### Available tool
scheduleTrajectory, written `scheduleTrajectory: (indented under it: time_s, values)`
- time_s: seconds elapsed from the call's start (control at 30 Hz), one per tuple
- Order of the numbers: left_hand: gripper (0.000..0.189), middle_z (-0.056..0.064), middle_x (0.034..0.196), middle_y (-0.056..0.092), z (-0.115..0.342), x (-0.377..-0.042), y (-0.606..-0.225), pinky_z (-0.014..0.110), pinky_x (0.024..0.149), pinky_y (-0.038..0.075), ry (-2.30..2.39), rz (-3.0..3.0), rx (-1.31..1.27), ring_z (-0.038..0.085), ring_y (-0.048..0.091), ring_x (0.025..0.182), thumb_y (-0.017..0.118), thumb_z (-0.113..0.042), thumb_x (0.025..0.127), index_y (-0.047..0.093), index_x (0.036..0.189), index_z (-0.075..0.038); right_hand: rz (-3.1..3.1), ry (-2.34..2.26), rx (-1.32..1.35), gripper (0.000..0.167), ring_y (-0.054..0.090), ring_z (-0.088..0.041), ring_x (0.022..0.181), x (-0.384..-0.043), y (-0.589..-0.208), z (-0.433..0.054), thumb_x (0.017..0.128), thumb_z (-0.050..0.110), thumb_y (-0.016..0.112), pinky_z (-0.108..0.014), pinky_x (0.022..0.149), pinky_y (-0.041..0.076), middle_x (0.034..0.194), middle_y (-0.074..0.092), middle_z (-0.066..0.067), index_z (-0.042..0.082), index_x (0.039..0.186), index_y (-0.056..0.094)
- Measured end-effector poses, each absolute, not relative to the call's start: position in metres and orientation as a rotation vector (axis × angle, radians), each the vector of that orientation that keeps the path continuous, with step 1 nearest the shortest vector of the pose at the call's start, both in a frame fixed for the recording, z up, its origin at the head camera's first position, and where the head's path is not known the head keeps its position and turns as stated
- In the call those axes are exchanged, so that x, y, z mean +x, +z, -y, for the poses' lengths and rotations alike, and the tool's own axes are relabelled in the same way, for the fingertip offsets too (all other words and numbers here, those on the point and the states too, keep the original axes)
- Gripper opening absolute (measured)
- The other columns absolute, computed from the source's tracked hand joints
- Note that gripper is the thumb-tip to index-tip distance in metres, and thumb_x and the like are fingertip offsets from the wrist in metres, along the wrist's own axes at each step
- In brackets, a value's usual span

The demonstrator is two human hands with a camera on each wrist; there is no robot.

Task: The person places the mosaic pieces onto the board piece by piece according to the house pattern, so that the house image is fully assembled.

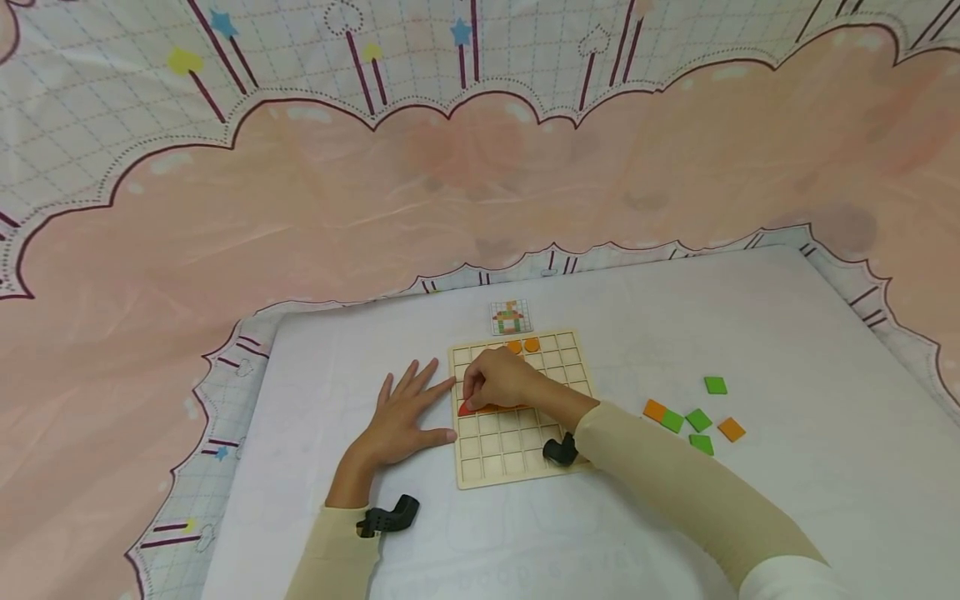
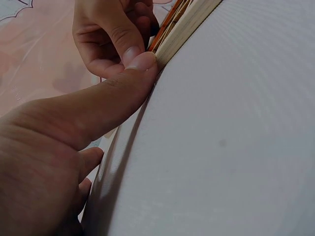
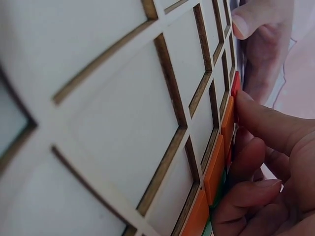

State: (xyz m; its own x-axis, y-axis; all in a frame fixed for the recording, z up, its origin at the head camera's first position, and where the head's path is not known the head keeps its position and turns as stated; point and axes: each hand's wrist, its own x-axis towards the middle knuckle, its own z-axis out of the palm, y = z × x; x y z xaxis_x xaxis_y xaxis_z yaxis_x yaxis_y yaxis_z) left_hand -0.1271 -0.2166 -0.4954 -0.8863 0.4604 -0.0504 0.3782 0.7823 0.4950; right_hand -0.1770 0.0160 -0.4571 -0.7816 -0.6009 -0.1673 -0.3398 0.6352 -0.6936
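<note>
A wooden grid board (image 1: 487,468) lies on the white table. My right hand (image 1: 504,379) is over its left part, fingers curled, thumb and fingertips at a red triangular tile (image 1: 465,409) in a left-edge cell. The right wrist view shows the thumb against that red tile (image 3: 236,83), beside a row of orange tiles (image 3: 214,169); green edges show behind them. Fingers spread, my left hand (image 1: 405,417) rests at the board's left side. Its thumb touches the board's edge (image 2: 182,37) in the left wrist view. The right hand hides part of the grid.
Two round orange pieces (image 1: 532,344) sit in the board's top row. Behind the board is a small pattern card (image 1: 511,317). Several loose tiles lie to the right, among them a green tile (image 1: 716,385) and an orange tile (image 1: 731,429). A patterned cloth (image 1: 337,208) hangs behind.
</note>
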Motion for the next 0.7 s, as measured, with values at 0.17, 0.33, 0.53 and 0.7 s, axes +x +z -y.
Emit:
scheduleTrajectory:
  time_s: [0.17, 0.33, 0.53, 0.7]
  values:
    - [0.085, 0.001, 0.173, 0.017, 0.217, -0.127, -0.495, 0.066, 0.124, -0.008, 0.722, -2.803, 0.663, 0.033, 0.003, 0.161, 0.077, -0.057, 0.083, 0.043, 0.156, -0.031, -2.470, -0.950, -0.729, 0.012, 0.060, -0.008, 0.066, -0.176, -0.456, -0.017, 0.082, 0.018, 0.087, -0.023, 0.063, 0.048, 0.068, 0.068, 0.008, 0.018, 0.078, 0.075]
    - [0.085, 0.001, 0.173, 0.017, 0.217, -0.127, -0.494, 0.065, 0.124, -0.007, 0.719, -2.804, 0.662, 0.033, 0.003, 0.161, 0.077, -0.058, 0.083, 0.044, 0.156, -0.030, -2.471, -0.952, -0.699, 0.013, 0.060, -0.009, 0.067, -0.174, -0.455, -0.018, 0.081, 0.017, 0.087, -0.023, 0.064, 0.048, 0.069, 0.068, 0.006, 0.017, 0.078, 0.074]
    - [0.085, 0.001, 0.173, 0.017, 0.216, -0.126, -0.493, 0.065, 0.124, -0.007, 0.719, -2.803, 0.655, 0.033, 0.003, 0.161, 0.077, -0.057, 0.083, 0.043, 0.156, -0.031, -2.483, -0.925, -0.685, 0.014, 0.059, -0.010, 0.068, -0.176, -0.455, -0.022, 0.082, 0.017, 0.087, -0.023, 0.063, 0.047, 0.071, 0.067, 0.006, 0.018, 0.078, 0.074]
    - [0.085, 0.002, 0.173, 0.017, 0.216, -0.126, -0.492, 0.065, 0.124, -0.007, 0.721, -2.802, 0.649, 0.033, 0.003, 0.161, 0.078, -0.057, 0.083, 0.043, 0.156, -0.032, -2.471, -0.959, -0.680, 0.013, 0.060, -0.009, 0.069, -0.177, -0.455, -0.031, 0.082, 0.020, 0.087, -0.022, 0.063, 0.048, 0.071, 0.067, 0.007, 0.019, 0.079, 0.074]
